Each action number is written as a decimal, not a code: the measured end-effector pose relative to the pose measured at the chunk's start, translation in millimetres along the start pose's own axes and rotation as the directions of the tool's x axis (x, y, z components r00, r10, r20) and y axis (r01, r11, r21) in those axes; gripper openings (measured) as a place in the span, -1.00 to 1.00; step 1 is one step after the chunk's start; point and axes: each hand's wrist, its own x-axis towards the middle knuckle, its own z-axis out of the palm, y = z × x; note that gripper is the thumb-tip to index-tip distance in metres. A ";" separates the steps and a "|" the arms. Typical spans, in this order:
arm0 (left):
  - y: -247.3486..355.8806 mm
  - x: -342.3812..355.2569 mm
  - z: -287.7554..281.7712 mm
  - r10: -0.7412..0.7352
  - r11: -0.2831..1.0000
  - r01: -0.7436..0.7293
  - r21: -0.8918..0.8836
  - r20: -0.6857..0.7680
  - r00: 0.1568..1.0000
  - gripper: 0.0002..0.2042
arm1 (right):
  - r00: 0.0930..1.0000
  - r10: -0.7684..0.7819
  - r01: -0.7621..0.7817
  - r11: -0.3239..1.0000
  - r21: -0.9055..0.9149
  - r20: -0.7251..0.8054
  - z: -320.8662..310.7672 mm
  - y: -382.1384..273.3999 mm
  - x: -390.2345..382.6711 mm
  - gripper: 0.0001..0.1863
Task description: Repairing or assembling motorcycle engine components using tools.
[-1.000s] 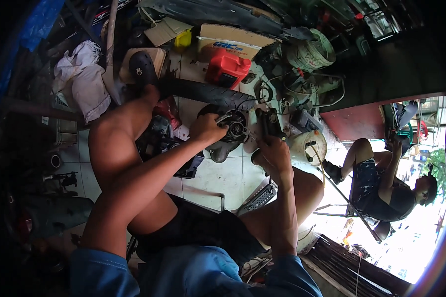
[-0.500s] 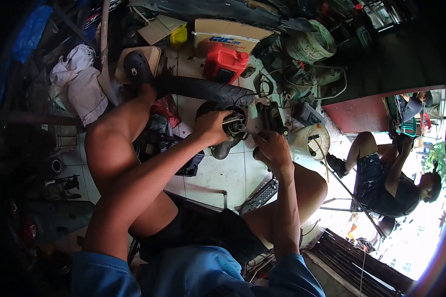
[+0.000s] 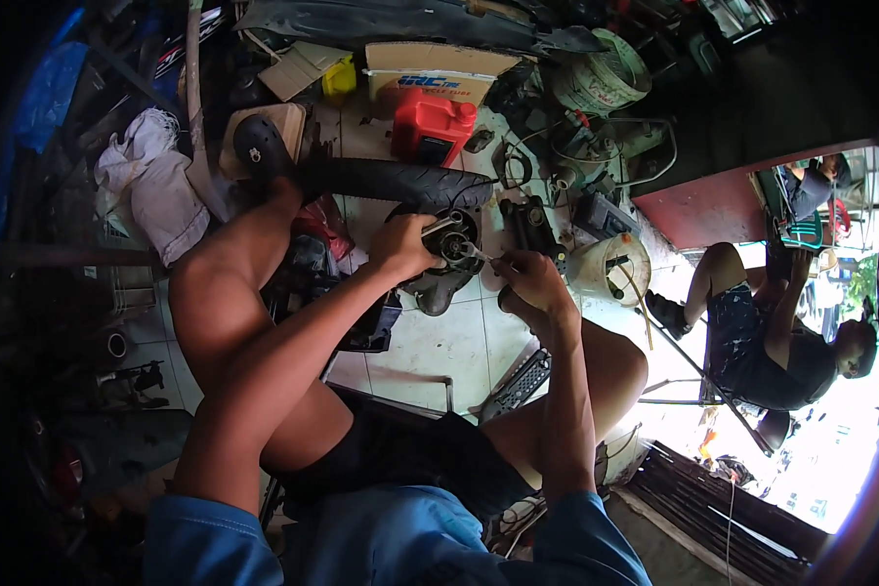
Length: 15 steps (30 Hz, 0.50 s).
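Note:
A dark, greasy round metal part (image 3: 451, 264) stands on the tiles between my feet, with a rounded grey metal piece (image 3: 438, 296) at its lower edge. My left hand (image 3: 403, 248) is closed at its left side round a silver wrench (image 3: 445, 226), which lies slanted across the top of the part. From the right, my right hand (image 3: 535, 280) pinches a second, thinner silver wrench (image 3: 478, 253); its head reaches into the middle of the part. The exact fit of that head is too small to make out.
A black tyre (image 3: 400, 183) lies just beyond the part, with a red jerrycan (image 3: 434, 128) behind it. To the right are a dirty white bucket (image 3: 634, 262) and a black battery-like box (image 3: 606, 220). A person (image 3: 772, 332) sits at the far right.
The wrench in my left hand now shows more clearly, slanting across the part. My right hand has turned slightly, its wrench still at the part's middle. The view has shifted a little.

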 end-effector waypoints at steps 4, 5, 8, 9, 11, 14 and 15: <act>4.6 0.0 -2.7 -0.005 1.000 0.005 -0.008 0.037 0.999 -0.44 | 0.998 0.031 -0.033 0.999 -0.040 -0.048 -5.3 -10.0 -8.7 -0.69; 3.8 0.7 -2.0 -0.004 1.000 0.005 -0.005 0.040 0.999 -0.44 | 0.998 0.033 -0.035 0.999 -0.037 -0.048 -8.1 -14.9 -12.7 -0.69; 4.4 3.4 0.1 0.008 1.000 -0.008 -0.006 0.036 0.999 -0.44 | 0.995 0.042 -0.054 0.988 -0.144 -0.087 -15.2 -12.9 -23.7 -0.68; 5.0 4.3 1.1 0.012 1.000 -0.012 -0.003 0.020 1.000 -0.44 | 0.994 -0.010 -0.012 0.979 -0.204 -0.106 -16.8 0.4 -24.5 -0.67; 2.7 4.1 1.2 0.010 1.000 -0.010 0.004 0.004 1.000 -0.44 | 0.991 -0.065 0.032 0.965 -0.260 -0.117 -18.0 -3.0 -27.3 -0.66; 5.3 2.4 -0.8 0.038 0.999 -0.038 -0.017 0.022 0.999 -0.44 | 0.986 0.126 -0.144 0.973 -0.179 -0.111 -23.2 -11.4 -35.0 -0.73; 7.4 1.2 -1.5 0.030 1.000 -0.030 0.000 0.032 0.999 -0.45 | 0.985 0.130 -0.147 0.976 -0.161 -0.116 -23.3 -11.6 -35.9 -0.72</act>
